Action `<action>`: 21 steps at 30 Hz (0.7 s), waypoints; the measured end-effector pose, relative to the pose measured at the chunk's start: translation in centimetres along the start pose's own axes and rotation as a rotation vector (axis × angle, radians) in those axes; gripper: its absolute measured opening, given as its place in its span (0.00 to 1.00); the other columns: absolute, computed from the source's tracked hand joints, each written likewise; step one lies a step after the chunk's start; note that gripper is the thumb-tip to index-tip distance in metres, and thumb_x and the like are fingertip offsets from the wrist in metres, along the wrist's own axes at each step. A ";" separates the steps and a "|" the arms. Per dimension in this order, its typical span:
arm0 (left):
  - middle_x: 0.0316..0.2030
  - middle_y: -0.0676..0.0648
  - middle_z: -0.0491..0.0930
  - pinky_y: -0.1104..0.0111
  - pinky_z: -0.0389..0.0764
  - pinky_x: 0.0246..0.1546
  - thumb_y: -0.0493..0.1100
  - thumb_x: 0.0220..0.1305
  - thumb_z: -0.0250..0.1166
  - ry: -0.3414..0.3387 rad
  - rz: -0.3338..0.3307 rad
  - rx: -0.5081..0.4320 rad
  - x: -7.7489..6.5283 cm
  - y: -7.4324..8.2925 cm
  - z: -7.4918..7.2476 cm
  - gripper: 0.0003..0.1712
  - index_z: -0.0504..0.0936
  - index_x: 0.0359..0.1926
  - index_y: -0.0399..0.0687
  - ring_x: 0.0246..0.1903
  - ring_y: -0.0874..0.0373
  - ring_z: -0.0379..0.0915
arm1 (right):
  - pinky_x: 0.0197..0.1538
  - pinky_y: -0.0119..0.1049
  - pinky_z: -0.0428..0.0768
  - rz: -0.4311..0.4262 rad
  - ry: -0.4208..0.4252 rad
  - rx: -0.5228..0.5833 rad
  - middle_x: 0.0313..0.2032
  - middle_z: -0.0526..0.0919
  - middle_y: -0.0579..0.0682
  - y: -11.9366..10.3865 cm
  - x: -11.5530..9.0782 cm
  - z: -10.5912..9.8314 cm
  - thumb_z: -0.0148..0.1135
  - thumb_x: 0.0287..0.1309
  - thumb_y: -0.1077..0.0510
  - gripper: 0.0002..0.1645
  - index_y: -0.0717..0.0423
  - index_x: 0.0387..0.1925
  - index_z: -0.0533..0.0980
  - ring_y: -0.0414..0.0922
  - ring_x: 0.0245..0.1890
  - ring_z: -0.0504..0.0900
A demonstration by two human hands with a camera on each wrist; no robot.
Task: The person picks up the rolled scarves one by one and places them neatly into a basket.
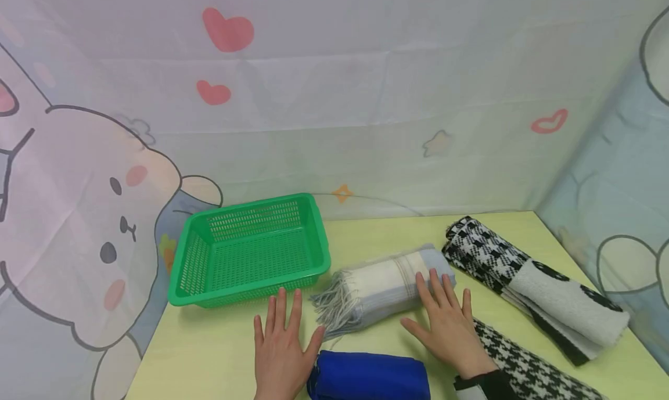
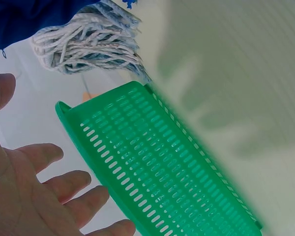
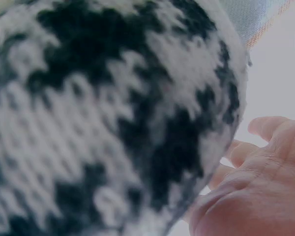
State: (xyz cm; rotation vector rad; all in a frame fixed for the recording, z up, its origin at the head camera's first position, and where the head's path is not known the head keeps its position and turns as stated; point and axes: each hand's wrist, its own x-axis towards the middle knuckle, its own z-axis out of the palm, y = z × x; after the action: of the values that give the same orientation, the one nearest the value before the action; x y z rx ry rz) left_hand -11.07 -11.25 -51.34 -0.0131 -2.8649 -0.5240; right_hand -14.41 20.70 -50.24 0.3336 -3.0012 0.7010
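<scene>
My left hand is spread with straight fingers, between the green plastic basket and a rolled blue scarf. In the left wrist view its fingers lie beside the basket's rim and hold nothing. My right hand is also spread, its fingertips over the right end of a folded pale blue and cream scarf with fringe; whether they touch it I cannot tell. A black-and-white houndstooth scarf lies by the right wrist and fills much of the right wrist view.
A folded black, white and grey scarf lies along the right side of the pale yellow table. Behind and at the sides hangs a printed cloth backdrop with hearts and a cartoon rabbit.
</scene>
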 end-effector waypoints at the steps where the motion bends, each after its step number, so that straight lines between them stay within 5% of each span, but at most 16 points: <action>1: 0.82 0.38 0.59 0.31 0.56 0.77 0.68 0.72 0.64 -0.004 -0.002 0.000 0.0 0.0 0.0 0.47 0.66 0.82 0.52 0.81 0.38 0.55 | 0.78 0.78 0.33 0.000 -0.001 0.000 0.83 0.47 0.70 0.0 0.0 0.0 0.67 0.69 0.34 0.58 0.59 0.85 0.55 0.72 0.82 0.43; 21: 0.81 0.38 0.60 0.33 0.56 0.78 0.67 0.73 0.64 -0.006 0.024 -0.024 0.3 0.6 -0.3 0.46 0.66 0.82 0.51 0.80 0.38 0.55 | 0.77 0.80 0.33 -0.007 0.011 0.002 0.83 0.45 0.70 0.2 0.1 -0.5 0.68 0.70 0.36 0.58 0.59 0.85 0.53 0.72 0.82 0.41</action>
State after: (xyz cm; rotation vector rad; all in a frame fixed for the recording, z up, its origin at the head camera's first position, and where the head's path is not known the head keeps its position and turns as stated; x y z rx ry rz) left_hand -11.27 -10.84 -50.81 -0.0525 -2.8603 -0.5539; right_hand -14.55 21.02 -49.86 0.3385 -2.9882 0.7031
